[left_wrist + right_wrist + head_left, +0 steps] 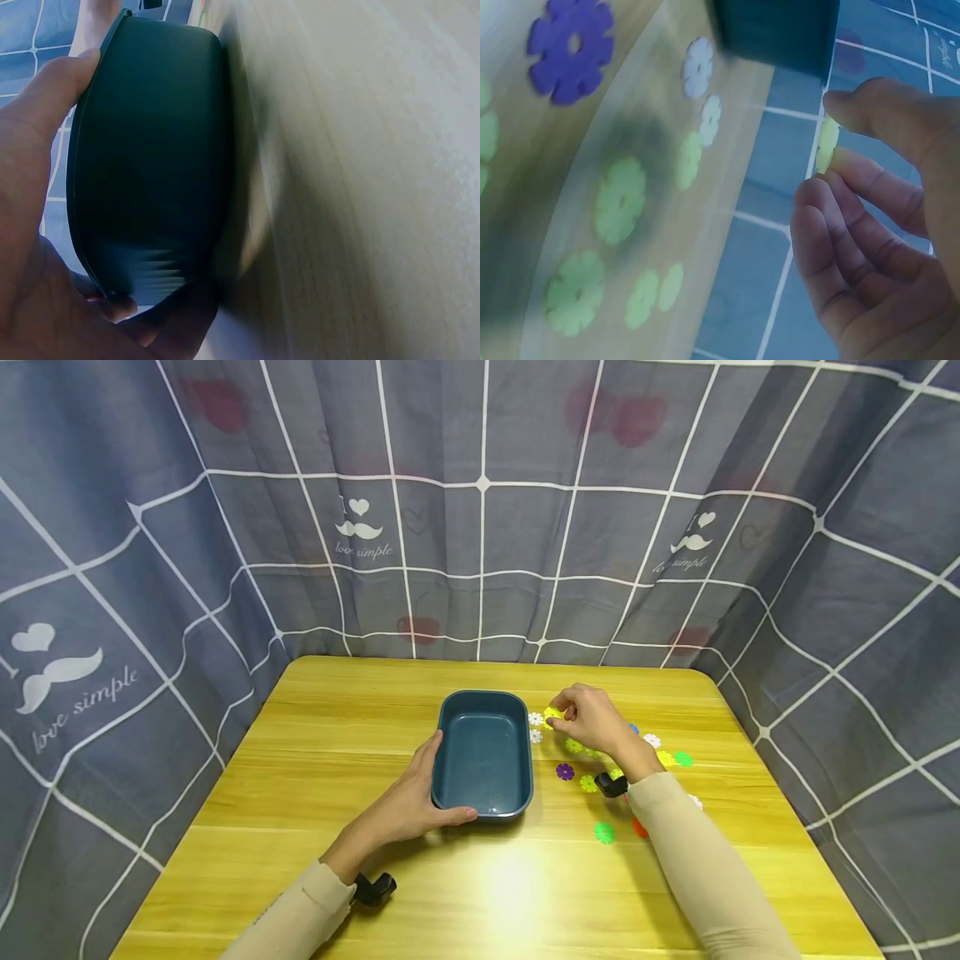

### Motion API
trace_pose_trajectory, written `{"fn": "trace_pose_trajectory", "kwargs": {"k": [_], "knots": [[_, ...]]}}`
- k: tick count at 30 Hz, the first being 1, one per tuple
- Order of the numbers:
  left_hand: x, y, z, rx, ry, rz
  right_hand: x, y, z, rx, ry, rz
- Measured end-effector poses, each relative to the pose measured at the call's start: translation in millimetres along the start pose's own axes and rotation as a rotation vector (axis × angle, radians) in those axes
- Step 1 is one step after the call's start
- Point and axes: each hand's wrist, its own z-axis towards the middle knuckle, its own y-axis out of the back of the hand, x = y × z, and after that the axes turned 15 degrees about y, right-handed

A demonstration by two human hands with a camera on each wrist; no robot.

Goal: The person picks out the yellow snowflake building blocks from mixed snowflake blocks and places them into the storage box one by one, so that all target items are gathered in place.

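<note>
My left hand (408, 800) holds a dark teal plastic tray (483, 816) by its near left corner, thumb on the near side and fingers along the left wall. The left wrist view shows the tray's wall (154, 142) from outside, between thumb and fingers. Right of the tray, my right hand (596, 720) pinches a yellow flower-shaped plastic disc (828, 142) between thumb and index finger, above the table. Two white flower discs (536, 737) lie beside the tray's right wall. A purple flower disc (565, 772) and several yellow ones (588, 784) lie under and near the right forearm.
More flower discs are scattered to the right: green (603, 832), red (640, 828), white (652, 740) and blue ones, some partly hidden by the right arm. The wooden table (322, 735) ends at a grey checked curtain (442, 527) at the back and sides.
</note>
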Motion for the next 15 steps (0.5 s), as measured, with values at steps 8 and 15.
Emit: {"fn": "trace_pose_trajectory", "kwargs": {"k": [8, 15], "knots": [[0.4, 0.7, -1.1, 0.001, 0.006, 0.009, 10.1, -7.9, 16.5, 0.008, 0.043, -0.004], [0.9, 0.7, 0.1, -0.007, -0.016, 0.011, 19.9, -13.5, 30.0, 0.014, 0.074, -0.003]]}}
